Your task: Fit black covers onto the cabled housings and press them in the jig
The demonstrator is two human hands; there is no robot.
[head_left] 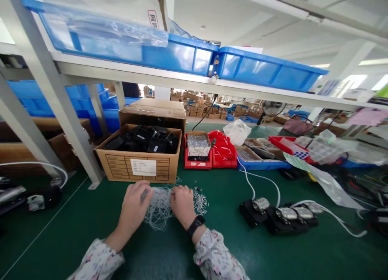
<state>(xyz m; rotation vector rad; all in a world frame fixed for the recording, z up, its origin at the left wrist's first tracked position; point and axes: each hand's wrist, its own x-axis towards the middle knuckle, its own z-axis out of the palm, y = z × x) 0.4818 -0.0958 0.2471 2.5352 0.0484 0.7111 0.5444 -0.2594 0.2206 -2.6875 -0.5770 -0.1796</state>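
Observation:
A loose tangle of thin, clear rubber-like rings (158, 215) lies on the green tabletop. My left hand (135, 203) is curled at the tangle's left edge, with some of the clear loops between thumb and fingers. On the opposite side, my right hand (183, 205) has its fingers pinched together on the loops; its fingertips are partly hidden. A small heap of silvery screws (200, 202) lies just right of my right hand. Behind my hands stands an open cardboard box (115, 169) holding black plastic housings (148, 137).
A red bin (198, 164) holds a carton of small metal parts. Beside it are a red bag (224, 148) and a blue tray (260, 165). Black units with metal cylinders (286, 217) and white cables lie right. Blue bins (182, 55) sit on the shelf (139, 74) overhead.

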